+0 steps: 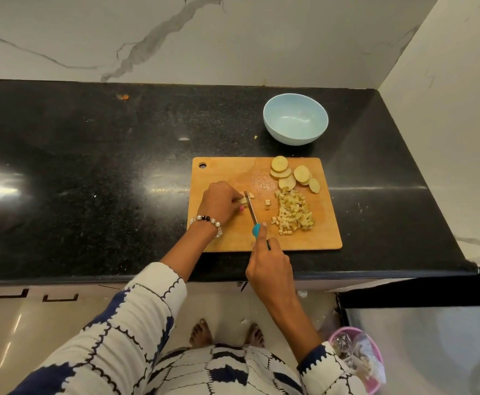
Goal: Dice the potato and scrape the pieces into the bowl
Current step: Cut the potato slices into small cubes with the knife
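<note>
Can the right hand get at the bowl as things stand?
Probably not yet: the right hand grips the knife near the board's front, and the potato slices lie between it and the empty bowl.

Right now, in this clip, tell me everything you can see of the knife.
The knife is small, with a narrow, straight, metal-looking blade and a turquoise handle that looks like plastic. It lies over the wooden cutting board, blade pointing away from the person, its far part against the potato piece that the left hand holds down. The right hand grips the handle, forefinger stretched along its top. Most of the handle is hidden.
</note>
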A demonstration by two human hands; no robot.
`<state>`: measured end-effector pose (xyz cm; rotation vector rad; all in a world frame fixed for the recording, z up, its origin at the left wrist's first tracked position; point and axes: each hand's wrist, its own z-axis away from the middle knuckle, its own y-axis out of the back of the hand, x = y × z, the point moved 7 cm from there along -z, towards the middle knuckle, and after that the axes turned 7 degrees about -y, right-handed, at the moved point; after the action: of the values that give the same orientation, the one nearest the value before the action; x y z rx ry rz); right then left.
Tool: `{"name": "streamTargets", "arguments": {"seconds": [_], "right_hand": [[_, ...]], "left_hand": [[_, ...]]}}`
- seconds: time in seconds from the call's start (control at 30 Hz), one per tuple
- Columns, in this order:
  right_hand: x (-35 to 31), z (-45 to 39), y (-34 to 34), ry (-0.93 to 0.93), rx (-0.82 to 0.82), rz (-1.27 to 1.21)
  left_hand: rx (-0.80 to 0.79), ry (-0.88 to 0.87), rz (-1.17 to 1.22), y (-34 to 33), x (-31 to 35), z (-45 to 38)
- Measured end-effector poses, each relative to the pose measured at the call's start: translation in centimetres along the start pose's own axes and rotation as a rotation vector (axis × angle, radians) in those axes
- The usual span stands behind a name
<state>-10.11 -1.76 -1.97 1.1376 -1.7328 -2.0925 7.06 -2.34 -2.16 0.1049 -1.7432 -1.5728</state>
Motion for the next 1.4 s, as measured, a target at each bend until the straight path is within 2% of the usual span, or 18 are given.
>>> {"name": "streamTargets", "arguments": {"seconds": [0.17,0.37,0.53,0.63,0.73,0.9,1.07,1.27,1.4], "right_hand": [[-0.2,0.1,-0.5,-0.01,-0.022,0.042],[-0.8,-0.8,-1.1,-0.035,-0.16,0.119],[-0.6,0.9,-1.0,0.042,0.008,0.225],[0.0,2.7,-0.9,0.052,-0.044,0.246],[0.1,2.0,-0.5,0.026,-0.018,0.24],[0.3,0.5,0.1,-0.063,-0.018,0.047],[-0.3,0.5,0.0,-0.032,-0.038,-0.075],[-0.5,0.0,-0.6,-0.028,-0.093,-0.025],[-1.0,0.1,-0.8,-0.024,-0.143,0.097]], "left_hand": [[0.035,0.011,0.003,0.1,0.1,-0.1],[0.013,-0.019,-0.046,0.3,0.5,-0.4],[0.04,-0.024,-0.055,-0.1,0.6,-0.2],[0.048,-0.022,-0.046,-0.2,0.5,-0.2],[0.042,-0.021,-0.055,0.0,0.7,-0.1],[0.05,0.007,-0.03,0.1,0.5,0.3],[0.079,0.081,-0.019,0.4,-0.1,0.3],[0.068,0.078,-0.004,0.4,-0.2,-0.1],[0.072,0.055,-0.009,0.3,-0.1,0.0]]}}
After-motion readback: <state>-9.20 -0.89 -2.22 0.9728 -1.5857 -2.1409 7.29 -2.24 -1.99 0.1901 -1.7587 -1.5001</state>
